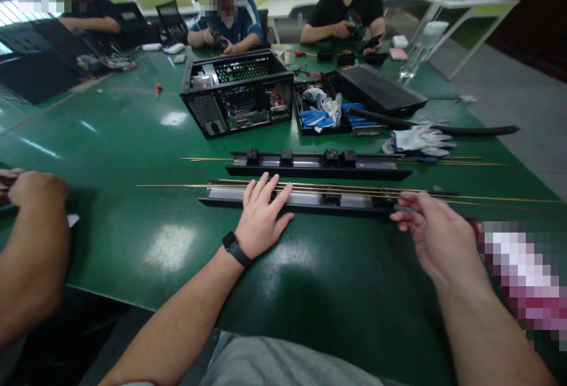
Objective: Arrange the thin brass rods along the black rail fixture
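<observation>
My left hand (260, 221), a dark watch on its wrist, lies with fingers spread across a long black channel rail (305, 204) with a pale inner face. Under its fingertips run thin brass-coloured rods (349, 190) that stick out past both rail ends. My right hand (438, 229) is at the rail's right end, fingers curled and closed on a thin dark strip (405, 209), whose kind I cannot make out. Small black blocks (331, 196) sit inside the rail. Just behind lies a second black rail (310, 170) with similar blocks and rods.
An open black computer case (239, 94) stands beyond the rails. Right of it are a black tray (321, 129) with gloves, a black panel (381, 91), a black tube (469, 131) and white gloves (420, 140). Another person's arm (33, 244) rests at left; several people sit across.
</observation>
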### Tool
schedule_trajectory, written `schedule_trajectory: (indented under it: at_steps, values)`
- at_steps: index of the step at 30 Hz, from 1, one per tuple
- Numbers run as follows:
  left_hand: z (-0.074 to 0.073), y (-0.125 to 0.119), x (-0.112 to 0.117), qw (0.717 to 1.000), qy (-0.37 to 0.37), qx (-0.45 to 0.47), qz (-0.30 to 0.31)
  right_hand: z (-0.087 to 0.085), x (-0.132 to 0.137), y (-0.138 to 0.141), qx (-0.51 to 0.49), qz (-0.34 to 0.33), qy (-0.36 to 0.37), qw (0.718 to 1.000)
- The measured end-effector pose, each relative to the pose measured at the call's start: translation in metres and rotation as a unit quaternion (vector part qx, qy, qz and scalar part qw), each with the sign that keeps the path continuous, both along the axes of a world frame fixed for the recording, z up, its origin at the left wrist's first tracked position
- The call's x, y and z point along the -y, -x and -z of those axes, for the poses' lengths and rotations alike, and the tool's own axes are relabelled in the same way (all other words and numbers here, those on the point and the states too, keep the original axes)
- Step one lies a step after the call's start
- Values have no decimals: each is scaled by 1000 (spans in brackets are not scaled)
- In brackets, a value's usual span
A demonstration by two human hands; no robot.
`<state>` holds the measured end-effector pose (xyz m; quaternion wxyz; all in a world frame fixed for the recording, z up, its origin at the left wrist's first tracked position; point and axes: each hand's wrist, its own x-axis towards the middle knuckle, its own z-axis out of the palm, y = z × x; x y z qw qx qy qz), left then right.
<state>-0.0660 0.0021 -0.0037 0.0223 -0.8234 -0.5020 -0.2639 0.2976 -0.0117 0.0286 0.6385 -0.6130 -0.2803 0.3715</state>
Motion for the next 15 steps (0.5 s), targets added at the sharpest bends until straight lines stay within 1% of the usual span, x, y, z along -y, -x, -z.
schedule_trajectory:
  at_steps: [3, 6, 12, 15]
  values:
    - [0, 0, 0, 1000, 3, -1, 2, -1, -1, 0, -5, 22, -7, 1000]
    - [0, 1, 0, 1000, 8, -3, -1, -2, -2, -1, -12, 43, 4, 999]
    - [-2, 0, 0, 1000, 2, -1, -2, -3, -2, 1, -9, 19, 9, 1000]
    - [-1, 0, 0, 1000, -4, 0, 1, -4, -2, 1, -11, 24, 6, 1000]
